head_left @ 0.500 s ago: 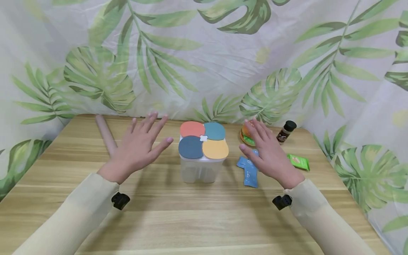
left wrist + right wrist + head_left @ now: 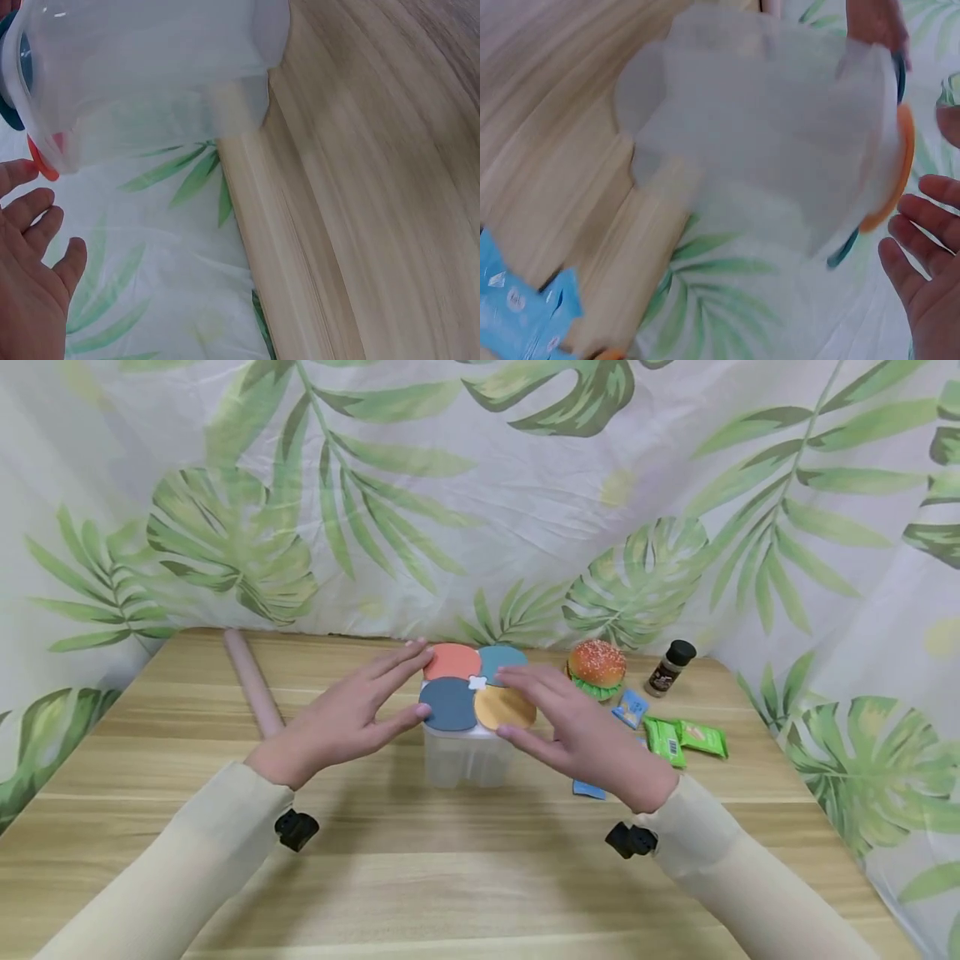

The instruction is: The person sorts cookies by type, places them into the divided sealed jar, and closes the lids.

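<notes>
A clear plastic storage box (image 2: pixel 467 762) with a white rim stands in the middle of the table, topped by four-petal lids: a red lid (image 2: pixel 452 660), a teal lid (image 2: pixel 504 662), a navy lid (image 2: pixel 448 705) and a yellow lid (image 2: pixel 495 708). My left hand (image 2: pixel 341 718) is at the box's left side, its fingers extended, fingertips right at the red and navy lids. From the right, my right hand (image 2: pixel 581 735) reaches over the teal and yellow lids with loosely extended fingers. In the wrist views the clear wall (image 2: pixel 165 82) shows side-on, with fingers (image 2: pixel 922 225) beside the lids.
To the right lie a toy hamburger (image 2: pixel 597 667), a black-capped seasoning bottle (image 2: pixel 669 670), green packets (image 2: pixel 703 739) and blue packets (image 2: pixel 631 708), some partly hidden by my right hand. A pinkish rod (image 2: pixel 253 685) lies on the left. Leaf-patterned cloth (image 2: pixel 420 510) hangs behind the table.
Both hands have moved inward to the box from either side, fingertips now at the lids. The toy hamburger and a second green packet have come into full view.
</notes>
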Demonstrator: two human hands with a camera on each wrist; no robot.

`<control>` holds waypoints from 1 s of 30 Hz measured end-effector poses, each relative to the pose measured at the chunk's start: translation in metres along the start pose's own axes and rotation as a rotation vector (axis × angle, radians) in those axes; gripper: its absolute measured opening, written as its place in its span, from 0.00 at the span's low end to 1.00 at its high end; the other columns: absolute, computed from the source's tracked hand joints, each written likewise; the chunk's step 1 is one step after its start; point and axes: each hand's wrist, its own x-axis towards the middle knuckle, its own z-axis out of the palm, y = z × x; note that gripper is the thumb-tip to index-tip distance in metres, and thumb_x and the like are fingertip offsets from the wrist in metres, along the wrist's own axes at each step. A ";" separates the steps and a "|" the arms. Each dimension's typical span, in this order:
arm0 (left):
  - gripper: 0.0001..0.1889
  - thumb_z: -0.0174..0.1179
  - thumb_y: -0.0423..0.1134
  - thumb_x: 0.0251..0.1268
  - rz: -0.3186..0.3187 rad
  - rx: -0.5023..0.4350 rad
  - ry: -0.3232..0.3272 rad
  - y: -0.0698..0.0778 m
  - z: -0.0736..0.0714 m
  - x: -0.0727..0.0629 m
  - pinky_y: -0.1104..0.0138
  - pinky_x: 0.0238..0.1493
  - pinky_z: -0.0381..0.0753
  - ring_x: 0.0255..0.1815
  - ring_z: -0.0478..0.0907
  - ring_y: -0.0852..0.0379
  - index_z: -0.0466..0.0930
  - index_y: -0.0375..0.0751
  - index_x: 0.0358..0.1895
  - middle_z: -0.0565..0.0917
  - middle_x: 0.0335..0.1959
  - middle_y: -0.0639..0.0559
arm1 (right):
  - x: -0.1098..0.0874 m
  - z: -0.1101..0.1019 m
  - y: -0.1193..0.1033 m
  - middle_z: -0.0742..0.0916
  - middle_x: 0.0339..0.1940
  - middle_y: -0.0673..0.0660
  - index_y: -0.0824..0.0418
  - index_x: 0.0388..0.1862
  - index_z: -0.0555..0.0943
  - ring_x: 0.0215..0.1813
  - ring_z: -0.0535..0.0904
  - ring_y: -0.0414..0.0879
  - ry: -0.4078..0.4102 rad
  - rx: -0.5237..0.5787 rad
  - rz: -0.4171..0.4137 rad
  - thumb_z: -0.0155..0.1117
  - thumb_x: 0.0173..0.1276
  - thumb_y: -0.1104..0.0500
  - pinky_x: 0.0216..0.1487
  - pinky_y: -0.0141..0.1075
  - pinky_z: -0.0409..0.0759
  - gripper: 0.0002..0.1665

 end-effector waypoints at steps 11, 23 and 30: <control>0.38 0.56 0.60 0.79 0.050 0.025 -0.026 0.009 0.002 0.006 0.45 0.83 0.64 0.88 0.53 0.49 0.56 0.52 0.85 0.54 0.88 0.56 | 0.010 0.014 -0.007 0.85 0.67 0.53 0.59 0.70 0.80 0.71 0.79 0.48 -0.026 -0.107 -0.064 0.67 0.78 0.52 0.73 0.42 0.80 0.26; 0.40 0.57 0.57 0.79 0.109 0.094 0.008 0.015 0.006 0.004 0.45 0.82 0.65 0.88 0.54 0.46 0.56 0.45 0.84 0.57 0.87 0.49 | 0.005 0.009 0.004 0.84 0.70 0.56 0.60 0.70 0.81 0.73 0.80 0.52 -0.020 -0.046 -0.079 0.68 0.76 0.57 0.71 0.45 0.82 0.25; 0.40 0.60 0.57 0.77 0.153 0.133 0.047 0.023 0.012 0.001 0.46 0.83 0.65 0.86 0.58 0.45 0.59 0.42 0.83 0.61 0.85 0.46 | -0.003 0.002 0.017 0.84 0.71 0.58 0.60 0.70 0.81 0.74 0.78 0.55 -0.029 -0.003 -0.062 0.69 0.74 0.62 0.72 0.49 0.80 0.26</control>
